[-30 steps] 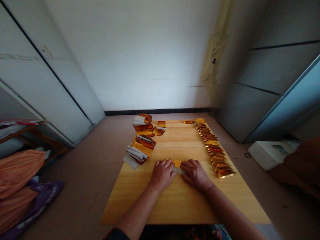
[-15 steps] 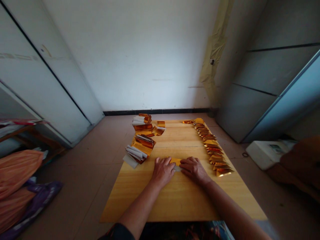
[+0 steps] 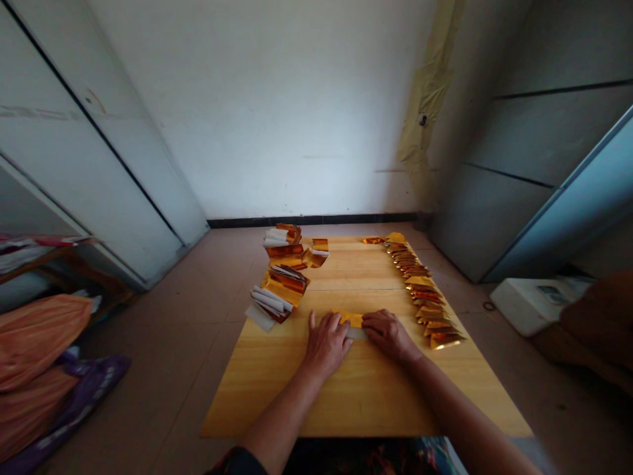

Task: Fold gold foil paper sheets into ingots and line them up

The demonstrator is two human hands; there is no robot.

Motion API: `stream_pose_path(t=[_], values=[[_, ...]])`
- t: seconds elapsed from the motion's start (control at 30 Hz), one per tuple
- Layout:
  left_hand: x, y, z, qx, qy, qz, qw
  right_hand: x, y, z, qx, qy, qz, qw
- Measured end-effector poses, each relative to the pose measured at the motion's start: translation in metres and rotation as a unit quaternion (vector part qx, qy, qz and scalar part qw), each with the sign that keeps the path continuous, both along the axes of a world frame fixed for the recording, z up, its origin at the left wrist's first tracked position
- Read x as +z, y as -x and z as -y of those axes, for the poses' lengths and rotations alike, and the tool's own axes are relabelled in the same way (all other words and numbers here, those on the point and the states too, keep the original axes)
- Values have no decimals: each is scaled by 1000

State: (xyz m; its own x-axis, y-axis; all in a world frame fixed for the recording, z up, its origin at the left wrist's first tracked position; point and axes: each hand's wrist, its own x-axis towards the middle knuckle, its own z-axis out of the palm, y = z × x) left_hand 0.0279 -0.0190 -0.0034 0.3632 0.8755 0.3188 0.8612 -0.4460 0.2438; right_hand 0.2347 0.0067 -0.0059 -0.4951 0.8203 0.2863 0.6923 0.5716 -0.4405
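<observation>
Right up front, a dark sleeve [image 3: 240, 462] on the left forearm, then the bare wooden tabletop [image 3: 366, 402] on the near side of the gold foil paper [image 3: 353, 320], and here come both hands, working on that paper! The left hand [image 3: 326, 343] lies over its left end, fingers spread and thumb pointing inward; the right hand [image 3: 390, 333] bends its fingers over the right end. Pinching or simply pressing? Cannot tell: the undersides are hidden. Between them the gold face shows, with a grey strip along its near edge, flat on the wood.

The step in hand, by my reading: turning or pressing a fold along that near edge. The next move would call for both hands holding the paper square and running the crease evenly from end to end, or it could skew.

Beyond, to the left of the paper, a stack of gold foil sheets [image 3: 284, 288] leans with pale backs showing. To its right, a row of folded gold foil pieces [image 3: 420, 284], overlapping, runs away up the tabletop's edge. Farther off, beyond the paper and to its left, another bundle of sheets [image 3: 295, 233]; straight beyond, the black skirting [image 3: 341, 220] under the white wall [image 3: 306, 119].
</observation>
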Motion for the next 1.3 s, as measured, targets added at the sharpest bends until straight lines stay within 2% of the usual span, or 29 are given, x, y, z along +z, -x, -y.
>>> stream_pose_path(t=[0.17, 0.3, 0.5, 0.63, 0.83, 1.1, 1.3], values=[[-1, 1, 1, 0, 0, -2, 1000, -6, -2, -4, -49, -20, -56, 997], [-1, 1, 1, 2, 11, -7, 1000, -6, 6, -2, -111, -35, -22, 993], [-1, 1, 1, -4, 39, -21, 999, 7, 17, 9, -82, -36, 119, 989], [0, 2, 1, -1, 56, -33, 998, 13, 24, 11, -78, -31, 170, 982], [2, 4, -1, 6, 72, -48, 996, 13, 29, 8, -113, -16, 202, 973], [4, 4, -2, 11, 73, -49, 996, 9, 15, 5, -176, -14, 202, 963], [11, -9, -7, 10, 52, -52, 997, 11, 12, 3, -168, -11, 206, 964]])
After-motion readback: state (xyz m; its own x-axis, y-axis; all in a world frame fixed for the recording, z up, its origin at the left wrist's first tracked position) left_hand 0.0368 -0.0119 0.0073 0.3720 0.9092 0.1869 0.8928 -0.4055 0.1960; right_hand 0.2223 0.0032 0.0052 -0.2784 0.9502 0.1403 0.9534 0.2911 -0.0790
